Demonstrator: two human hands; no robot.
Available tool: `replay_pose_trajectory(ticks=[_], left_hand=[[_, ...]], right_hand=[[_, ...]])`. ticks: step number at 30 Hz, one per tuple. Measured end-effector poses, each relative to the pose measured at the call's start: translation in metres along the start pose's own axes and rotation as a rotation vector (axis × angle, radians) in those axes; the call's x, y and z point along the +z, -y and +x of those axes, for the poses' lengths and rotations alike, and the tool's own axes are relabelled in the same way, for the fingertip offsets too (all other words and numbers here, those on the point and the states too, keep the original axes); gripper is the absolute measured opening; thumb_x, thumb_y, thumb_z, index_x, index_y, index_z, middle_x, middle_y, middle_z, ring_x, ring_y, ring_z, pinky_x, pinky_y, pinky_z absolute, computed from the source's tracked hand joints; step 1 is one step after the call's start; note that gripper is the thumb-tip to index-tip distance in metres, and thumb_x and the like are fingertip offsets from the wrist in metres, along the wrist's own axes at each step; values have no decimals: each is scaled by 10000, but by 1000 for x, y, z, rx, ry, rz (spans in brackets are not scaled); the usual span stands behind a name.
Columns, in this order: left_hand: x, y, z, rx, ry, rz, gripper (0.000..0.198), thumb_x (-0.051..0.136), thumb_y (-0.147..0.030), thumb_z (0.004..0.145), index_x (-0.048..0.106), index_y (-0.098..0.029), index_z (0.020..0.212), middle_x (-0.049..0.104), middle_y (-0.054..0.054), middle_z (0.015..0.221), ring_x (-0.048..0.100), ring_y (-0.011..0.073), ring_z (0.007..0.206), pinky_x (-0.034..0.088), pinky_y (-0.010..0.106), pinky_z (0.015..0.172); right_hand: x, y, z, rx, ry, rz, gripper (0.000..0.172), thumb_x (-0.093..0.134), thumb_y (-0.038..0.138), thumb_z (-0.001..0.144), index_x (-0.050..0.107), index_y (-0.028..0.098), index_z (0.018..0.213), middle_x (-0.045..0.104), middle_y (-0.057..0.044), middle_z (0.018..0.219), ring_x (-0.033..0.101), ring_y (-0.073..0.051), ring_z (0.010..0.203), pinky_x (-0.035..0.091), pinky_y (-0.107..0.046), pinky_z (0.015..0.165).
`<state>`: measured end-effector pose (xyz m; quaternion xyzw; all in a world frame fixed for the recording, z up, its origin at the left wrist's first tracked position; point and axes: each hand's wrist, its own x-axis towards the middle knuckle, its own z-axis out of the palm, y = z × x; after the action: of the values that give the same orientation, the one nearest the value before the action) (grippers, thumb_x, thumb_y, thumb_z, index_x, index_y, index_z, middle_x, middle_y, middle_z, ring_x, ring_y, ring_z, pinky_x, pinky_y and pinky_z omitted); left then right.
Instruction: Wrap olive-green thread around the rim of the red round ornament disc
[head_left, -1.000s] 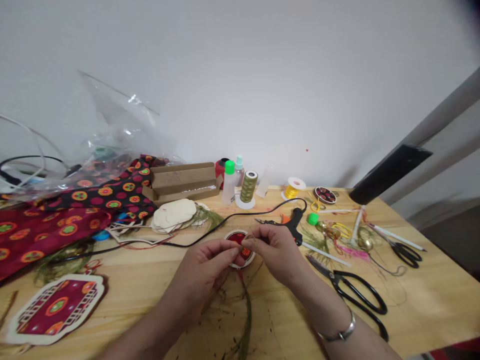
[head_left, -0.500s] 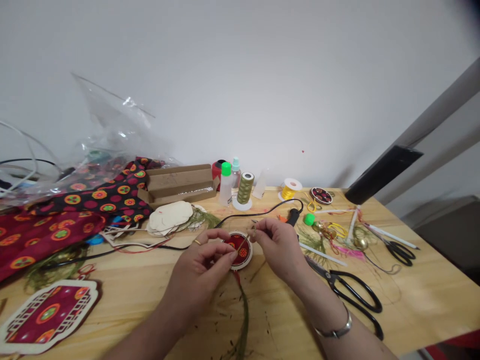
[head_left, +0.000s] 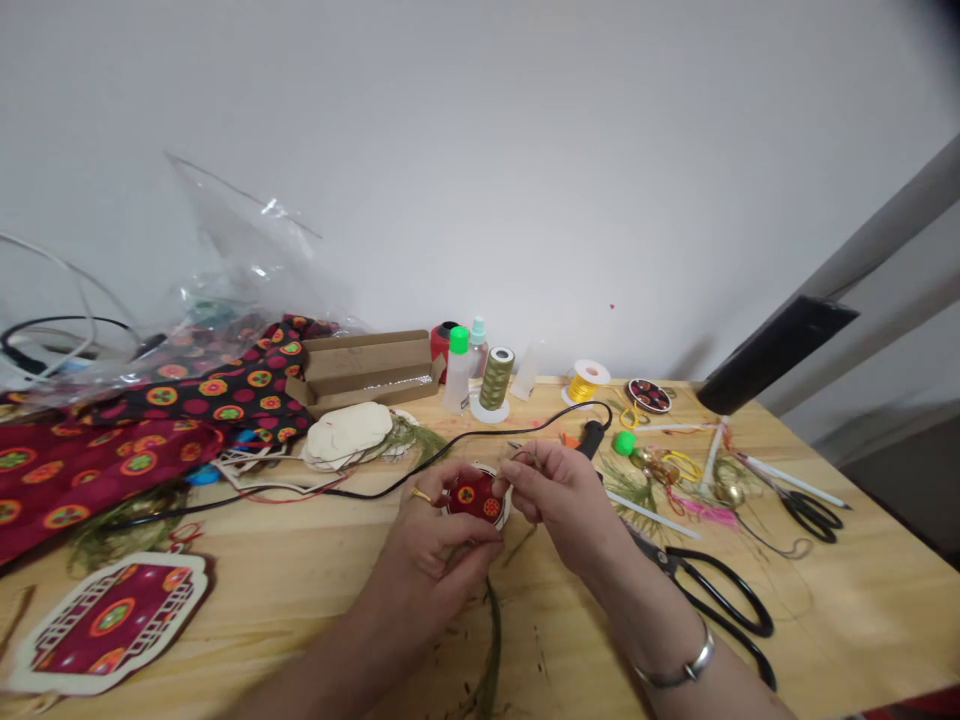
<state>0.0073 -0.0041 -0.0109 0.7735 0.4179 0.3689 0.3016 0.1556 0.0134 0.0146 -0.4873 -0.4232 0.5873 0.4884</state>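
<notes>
My left hand (head_left: pixel 435 550), with a ring on one finger, is closed around the left and lower edges of a small round fabric-covered pendant (head_left: pixel 466 494), dark red with orange flower prints and a pale rim. From below it trails a green thread tassel (head_left: pixel 491 645) across the table. My right hand (head_left: pixel 559 492) pinches a thin olive thread (head_left: pixel 534 458) at the pendant's right edge; a small loop of it shows over the fingers. The fingertips hide where thread and pendant meet.
Large black-handled scissors (head_left: pixel 720 590) lie by my right forearm. A green thread spool (head_left: pixel 496 380), a green-capped bottle (head_left: pixel 458 370) and an open cardboard box (head_left: pixel 367 370) stand at the back. A framed fabric ornament (head_left: pixel 112 625) lies at left. A black cable (head_left: pixel 405 480) crosses behind my hands.
My right hand has come slightly closer to the pendant, and the thread that stretched across its face now bunches at the right fingertips. My left thumb has shifted right along the lower edge.
</notes>
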Motion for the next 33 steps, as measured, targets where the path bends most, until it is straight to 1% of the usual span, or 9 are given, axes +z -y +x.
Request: replay_pose_trajectory(ticks=[4,6,9,11,14,16,20,24,33], left_hand=[[-3,-2,-2,-72,-3,-75,124,550,-140,730,647,-217,726,396,62,1252,323,262,1213,298,408,982],[-5,-1,-2,-142,-122,-180,90,530,-156,752,579,-218,795,380,59,1287,288,248,1251,262,415,1010],[-7,-1,1,-256,-291,-447,66,479,-210,806,506,-221,866,427,59,1275,395,204,1197,319,368,988],[-6,-1,3,-335,-255,-564,133,463,-238,823,515,-216,944,520,58,1196,486,183,1109,390,320,927],[-4,-2,6,-394,-95,-631,243,445,-219,829,538,-203,1054,604,44,1098,539,170,1036,430,276,871],[-4,-2,6,-408,-18,-663,291,436,-181,820,549,-196,1088,605,41,1119,530,175,1052,429,269,870],[-4,0,5,-416,50,-645,316,436,-164,805,589,-179,1081,605,52,1140,526,202,1060,425,292,871],[-5,0,5,-426,38,-622,285,453,-231,812,634,-190,1028,623,46,1131,547,211,1035,445,294,842],[-9,-4,7,-345,12,-361,192,548,-217,761,699,-209,878,713,10,871,621,174,821,455,239,753]], right_hand=[[0,-1,-2,-12,19,-13,178,622,243,659,497,147,577,524,42,480,344,-40,399,230,-181,402],[0,-2,-2,-14,25,-52,180,623,244,662,503,144,571,520,43,479,346,-41,401,238,-183,404],[2,-4,-3,-21,29,-109,169,628,238,651,514,145,569,504,49,472,353,-45,407,261,-186,414],[5,-6,-4,-30,50,-142,162,625,239,650,519,147,568,506,46,482,383,-55,427,292,-191,434],[8,-10,-5,-31,84,-206,166,603,250,661,517,152,559,547,18,525,457,-85,485,353,-212,486],[10,-13,-6,-31,84,-255,167,592,248,660,511,157,548,565,3,540,490,-106,518,383,-232,519],[12,-13,-6,-12,94,-257,158,581,247,661,517,162,544,563,6,526,505,-114,516,410,-247,539],[11,-11,-4,8,70,-220,141,605,250,644,538,162,557,584,6,540,524,-114,522,427,-243,541],[7,-15,0,-21,66,-268,150,611,249,667,558,140,579,615,-18,571,541,-122,535,433,-245,540]])
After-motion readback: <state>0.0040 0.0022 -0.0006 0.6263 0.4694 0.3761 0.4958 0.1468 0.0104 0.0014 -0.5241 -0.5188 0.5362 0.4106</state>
